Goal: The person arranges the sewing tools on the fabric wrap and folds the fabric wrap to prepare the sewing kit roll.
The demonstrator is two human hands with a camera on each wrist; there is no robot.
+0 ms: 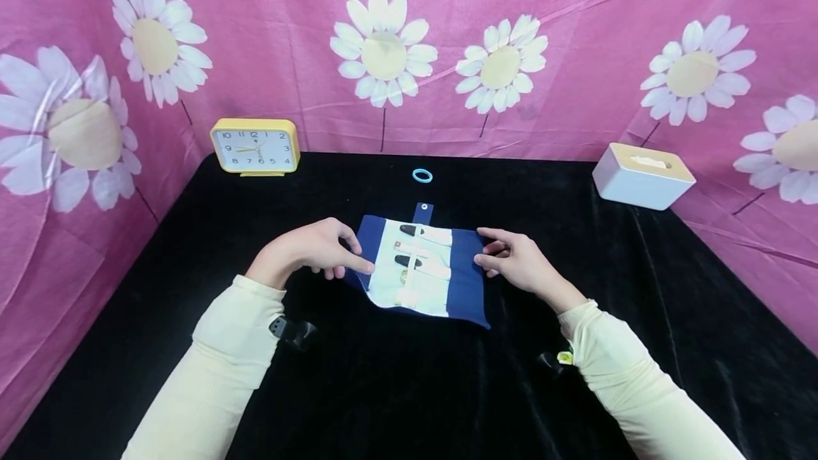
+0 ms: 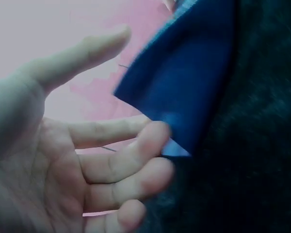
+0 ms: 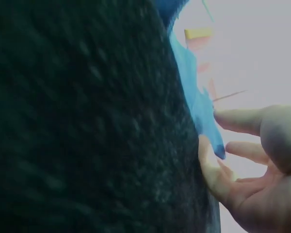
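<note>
A navy blue tool case (image 1: 467, 272) lies unfolded with its white lining (image 1: 383, 272) upward. A white strap crosses several small tools in it, including a black-tipped one (image 1: 409, 261); their kinds are too small to tell. By the left edge is my left hand (image 1: 322, 250), its index fingertip at the lining's side. In the left wrist view the thumb stands apart from the case's raised corner (image 2: 184, 82), while other fingertips touch that corner. Along the right edge, my right hand (image 1: 514, 258) rests thumb and index fingertips, spread apart; other fingers are partly hidden.
Beyond the case's snap tab (image 1: 423, 214) lies a light blue ring (image 1: 422, 175). A yellow clock (image 1: 255, 148) stands at the back left, a tissue box (image 1: 642, 179) at the back right. Black cloth (image 1: 396, 389) covers the table; a pink flowered curtain (image 1: 268, 34) hangs behind.
</note>
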